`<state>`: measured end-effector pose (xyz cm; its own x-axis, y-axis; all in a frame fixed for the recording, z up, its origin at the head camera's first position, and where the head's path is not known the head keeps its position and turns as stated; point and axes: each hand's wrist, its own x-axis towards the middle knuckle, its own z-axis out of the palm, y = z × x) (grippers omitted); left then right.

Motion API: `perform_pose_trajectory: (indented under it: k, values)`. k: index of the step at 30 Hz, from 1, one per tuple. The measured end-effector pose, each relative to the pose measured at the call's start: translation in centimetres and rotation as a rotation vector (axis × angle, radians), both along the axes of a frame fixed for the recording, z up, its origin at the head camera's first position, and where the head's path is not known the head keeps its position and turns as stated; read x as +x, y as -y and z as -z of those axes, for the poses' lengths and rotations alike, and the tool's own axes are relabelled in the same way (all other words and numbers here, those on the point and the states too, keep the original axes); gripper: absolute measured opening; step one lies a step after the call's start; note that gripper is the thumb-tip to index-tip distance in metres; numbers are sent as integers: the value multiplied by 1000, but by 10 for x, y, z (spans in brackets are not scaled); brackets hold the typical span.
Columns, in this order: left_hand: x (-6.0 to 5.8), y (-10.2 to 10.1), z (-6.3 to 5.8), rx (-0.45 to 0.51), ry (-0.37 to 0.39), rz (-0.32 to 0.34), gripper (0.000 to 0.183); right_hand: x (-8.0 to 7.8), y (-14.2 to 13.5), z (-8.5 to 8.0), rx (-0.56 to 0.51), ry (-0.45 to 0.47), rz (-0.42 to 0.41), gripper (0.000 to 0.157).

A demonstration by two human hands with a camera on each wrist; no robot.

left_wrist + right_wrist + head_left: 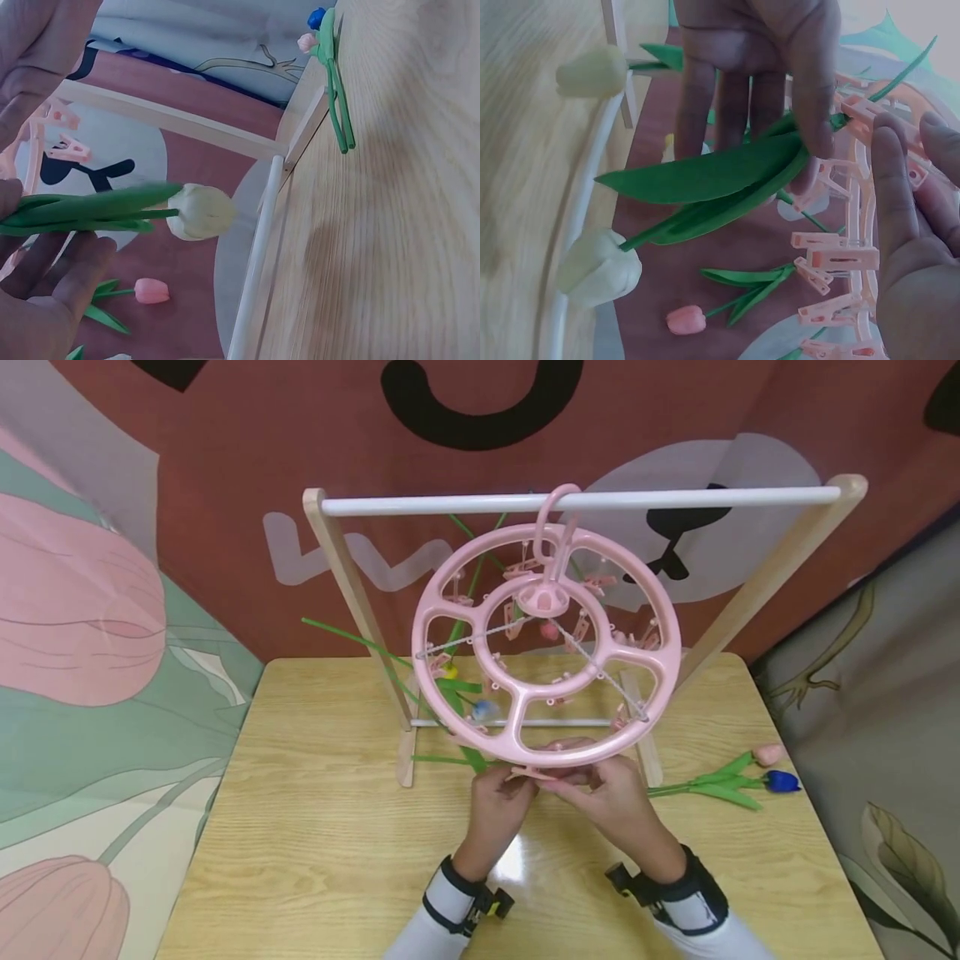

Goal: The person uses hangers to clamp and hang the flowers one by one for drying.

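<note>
A pink round clip hanger (521, 693) hangs by its hook from the white rod. At its near rim my left hand (501, 806) holds a white tulip (600, 270) by its green stem and leaves, bloom downward. My right hand (618, 797) pinches a pink clothespin (862, 116) of the hanger between thumb and fingers. The stem end passes at the clothespin's jaws in the right wrist view. A pink tulip (686, 320) hangs from another clip, and a second white tulip (592, 71) shows behind the left hand.
The wooden stand (337, 560) carries the white rod (435, 506). A yellow tulip (450, 671) and a pale blue tulip (483, 710) hang on the hanger's left. A blue tulip (782, 782) and a pink tulip (768, 754) lie on the table (300, 827) at the right.
</note>
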<state>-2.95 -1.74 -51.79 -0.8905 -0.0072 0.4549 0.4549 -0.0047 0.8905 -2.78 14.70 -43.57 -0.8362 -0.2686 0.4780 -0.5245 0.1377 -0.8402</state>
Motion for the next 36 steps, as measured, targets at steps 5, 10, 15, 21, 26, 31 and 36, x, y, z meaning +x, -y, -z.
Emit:
perform_pose_trajectory:
  k: [5,10,15,21,26,31,36]
  values:
    - [1,5,-3,3,27,-26,19,4,5,1,-31,46,-12,43]
    - [0,15,-3,36,0,-17,18,9,16,2,70,-20,1,52]
    - [-2,26,-3,51,-30,5,20,10,31,5,231,-243,68,40]
    - [-7,35,-3,22,-32,-21,20,10,44,7,372,-472,165,50]
    - [-10,39,-4,32,-15,-40,21,6,46,9,354,-443,141,46]
    - [-16,43,-9,33,47,-76,19,3,41,9,352,-374,66,50]
    - [-21,47,-12,19,71,-114,18,3,31,11,437,-316,40,59]
